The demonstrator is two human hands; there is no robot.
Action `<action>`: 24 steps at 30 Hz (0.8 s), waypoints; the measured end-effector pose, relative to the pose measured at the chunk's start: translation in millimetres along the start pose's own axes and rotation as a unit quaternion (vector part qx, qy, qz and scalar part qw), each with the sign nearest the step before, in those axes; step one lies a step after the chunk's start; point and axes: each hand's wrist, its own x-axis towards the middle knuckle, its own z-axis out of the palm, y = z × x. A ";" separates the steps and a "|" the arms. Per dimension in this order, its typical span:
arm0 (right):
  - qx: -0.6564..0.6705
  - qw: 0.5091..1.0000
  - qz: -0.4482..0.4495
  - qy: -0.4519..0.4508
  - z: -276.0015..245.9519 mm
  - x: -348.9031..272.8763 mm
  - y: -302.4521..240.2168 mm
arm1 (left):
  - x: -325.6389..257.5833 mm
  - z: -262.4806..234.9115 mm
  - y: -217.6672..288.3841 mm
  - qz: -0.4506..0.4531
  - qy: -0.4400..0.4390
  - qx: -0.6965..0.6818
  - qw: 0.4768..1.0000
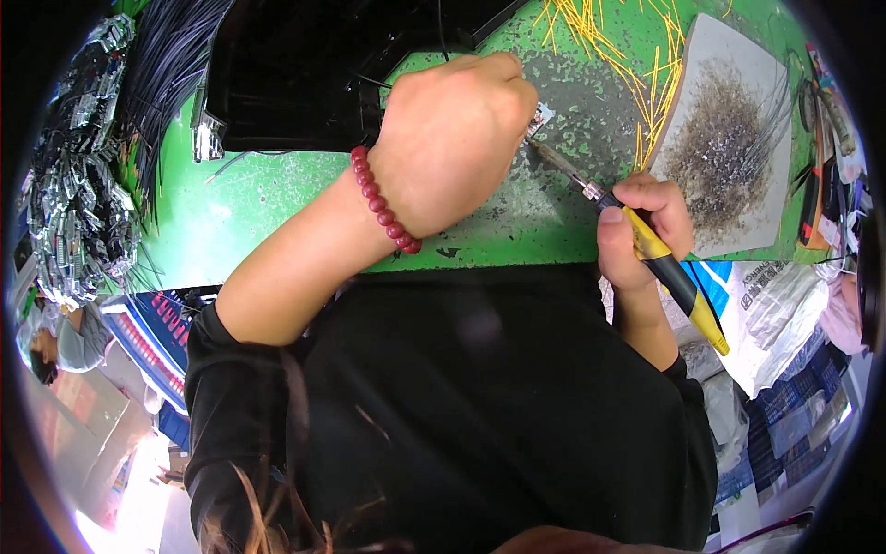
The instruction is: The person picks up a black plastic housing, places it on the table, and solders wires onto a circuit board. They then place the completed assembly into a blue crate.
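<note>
My left hand (pixel 457 138), with a red bead bracelet (pixel 377 198) at the wrist, is closed, back of the hand up. A small silvery part (pixel 540 118) juts out beside its fingers, which are mostly hidden beneath the hand. My right hand (pixel 651 217) grips a soldering iron (pixel 688 291) with a yellow and black handle. The iron slants up to the left, its tip right by the silvery part; whether they touch I cannot tell.
The worn green table (pixel 277 198) carries a black bin (pixel 286 83) behind my left hand. Wired metal connectors (pixel 78 194) and dark wires (pixel 171 74) lie at left. Yellow wires (pixel 646 92) and a residue-covered grey board (pixel 738 138) are right. Other people (pixel 69 342) are at the edges.
</note>
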 end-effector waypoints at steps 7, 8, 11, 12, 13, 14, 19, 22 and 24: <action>0.155 0.987 0.000 0.047 -5.4 -13.1 10.2 | 1.4 -0.7 0.7 0.006 0.001 0.000 1.000; 0.156 0.987 -0.002 0.048 -4.7 -12.7 10.3 | 1.2 -1.0 1.3 0.007 0.002 0.002 1.000; 0.147 0.986 0.000 0.075 1.5 -9.5 6.6 | 0.6 -1.2 1.6 -0.001 -0.005 -0.004 1.000; 0.138 0.987 0.026 0.083 3.5 -8.4 2.0 | 0.4 -1.3 1.1 0.000 -0.006 -0.005 1.000; 0.135 0.985 0.068 0.088 6.7 -7.8 -2.0 | 0.2 -1.3 0.8 0.001 -0.006 -0.006 1.000; 0.156 0.983 0.068 0.063 7.3 -5.2 -3.3 | -0.1 -1.0 1.0 0.002 -0.003 -0.006 1.000; 0.038 0.993 0.093 -0.069 -2.5 18.0 -14.0 | 0.9 -4.9 0.3 0.013 -0.026 -0.001 1.000; -0.038 0.997 -0.007 -0.065 -1.3 25.7 -8.3 | 2.3 -4.9 -0.9 0.025 -0.030 0.008 0.999; -0.049 0.998 -0.011 -0.049 0.4 31.5 -8.7 | 3.8 -8.6 -1.7 0.015 -0.024 -0.013 1.000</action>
